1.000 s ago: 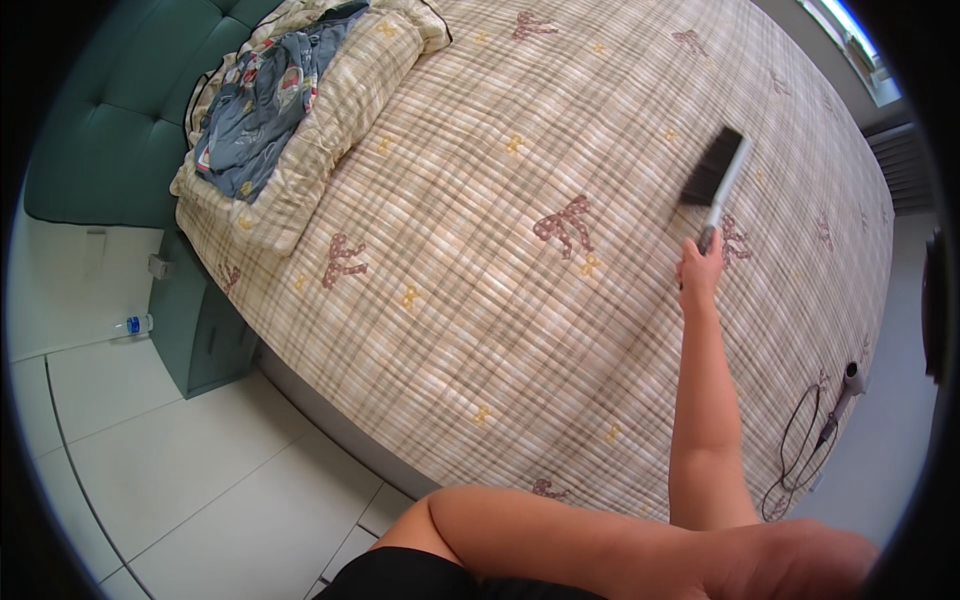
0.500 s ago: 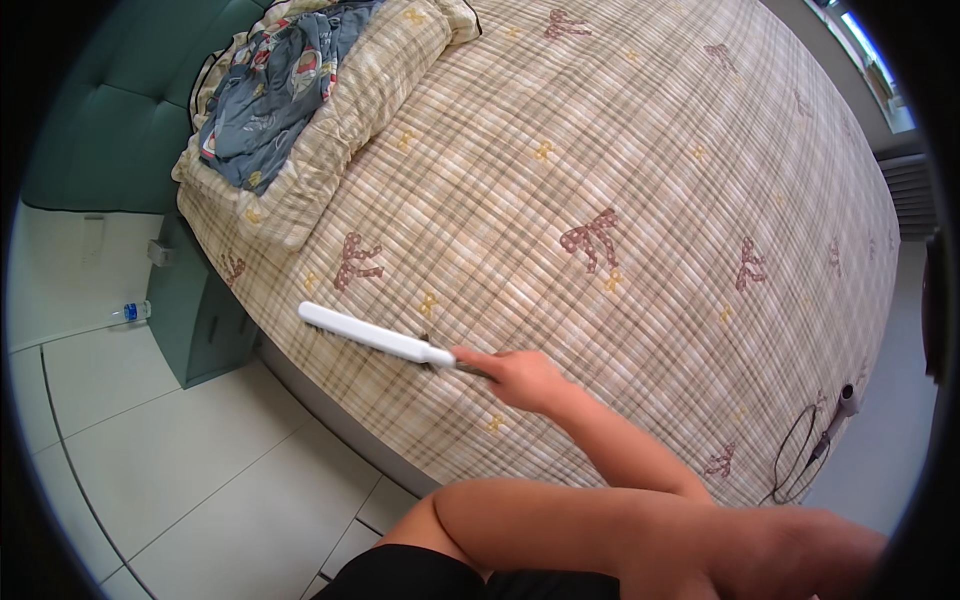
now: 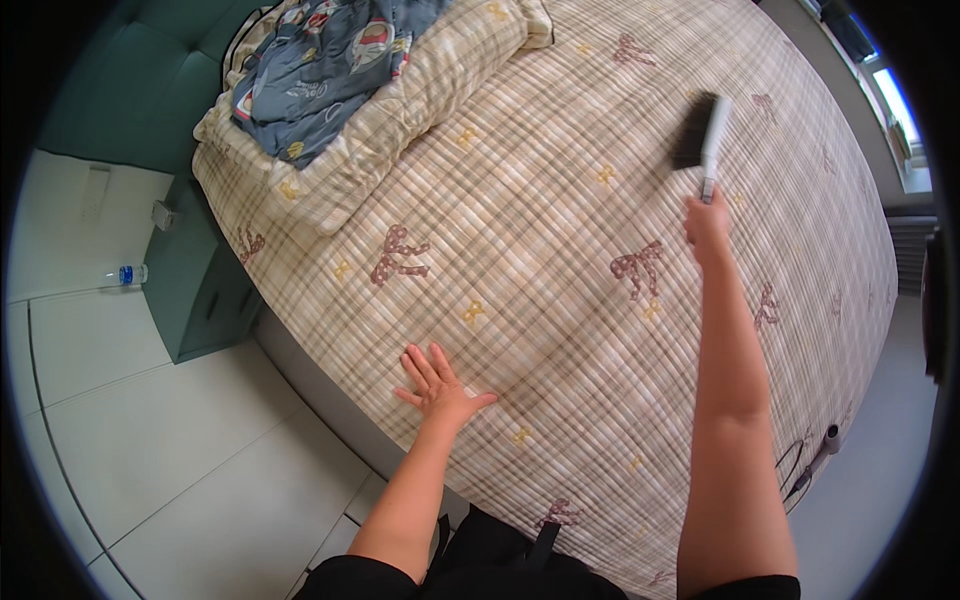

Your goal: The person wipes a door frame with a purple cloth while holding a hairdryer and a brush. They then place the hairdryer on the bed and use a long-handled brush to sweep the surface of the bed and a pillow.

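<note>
My right hand (image 3: 708, 220) is wrapped round the handle of a bed brush (image 3: 716, 130), out over the right far part of the bed. The brush has a white back and dark bristles, which face left and are somewhat blurred. Below and to the left, my left hand (image 3: 442, 395) lies with fingers spread on the plaid quilted bed cover (image 3: 540, 250), near the bed's left edge. It holds nothing. Brown bows and small yellow figures pattern the cover.
A folded plaid quilt (image 3: 390, 150) with a grey-blue printed cloth (image 3: 320, 95) on it lies by the green headboard (image 3: 120, 110). A green bedside cabinet (image 3: 205, 285) stands left, beside a plastic bottle (image 3: 128, 275). At the bed's right edge is a corded hair dryer (image 3: 825, 448).
The brush has swung from the bed's left edge to its far right side. My left arm, which lay across the lower part of the picture, now reaches forward with its hand on the cover.
</note>
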`<state>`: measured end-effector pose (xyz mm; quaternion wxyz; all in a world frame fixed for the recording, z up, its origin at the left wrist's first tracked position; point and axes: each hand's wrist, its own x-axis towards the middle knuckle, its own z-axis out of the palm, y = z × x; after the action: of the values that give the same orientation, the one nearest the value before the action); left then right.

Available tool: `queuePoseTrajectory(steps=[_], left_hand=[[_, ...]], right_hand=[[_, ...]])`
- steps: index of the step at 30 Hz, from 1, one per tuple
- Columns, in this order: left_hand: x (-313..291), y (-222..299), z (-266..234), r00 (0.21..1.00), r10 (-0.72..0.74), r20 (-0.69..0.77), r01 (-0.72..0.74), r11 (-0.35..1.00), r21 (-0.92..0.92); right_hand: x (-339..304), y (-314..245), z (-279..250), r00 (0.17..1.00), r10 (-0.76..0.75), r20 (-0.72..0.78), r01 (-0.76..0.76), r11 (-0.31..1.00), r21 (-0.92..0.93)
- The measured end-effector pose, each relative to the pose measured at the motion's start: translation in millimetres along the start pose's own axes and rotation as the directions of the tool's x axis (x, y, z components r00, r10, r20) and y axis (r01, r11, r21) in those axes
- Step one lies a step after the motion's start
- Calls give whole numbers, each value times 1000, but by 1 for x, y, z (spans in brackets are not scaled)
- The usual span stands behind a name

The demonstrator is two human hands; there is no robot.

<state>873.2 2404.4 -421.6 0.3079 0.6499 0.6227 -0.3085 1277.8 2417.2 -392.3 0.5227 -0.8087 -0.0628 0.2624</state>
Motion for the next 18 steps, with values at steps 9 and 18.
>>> queuePoseTrajectory(steps=[9, 18], left_hand=[[42, -29, 62, 938, 132, -322, -24, 948, 318], [59, -40, 99, 691, 311, -652, 52, 879, 474]], right_hand=[[-279, 46, 176, 518, 105, 849, 500, 768, -400], [-285, 37, 104, 178, -348, 920, 915, 403, -25]])
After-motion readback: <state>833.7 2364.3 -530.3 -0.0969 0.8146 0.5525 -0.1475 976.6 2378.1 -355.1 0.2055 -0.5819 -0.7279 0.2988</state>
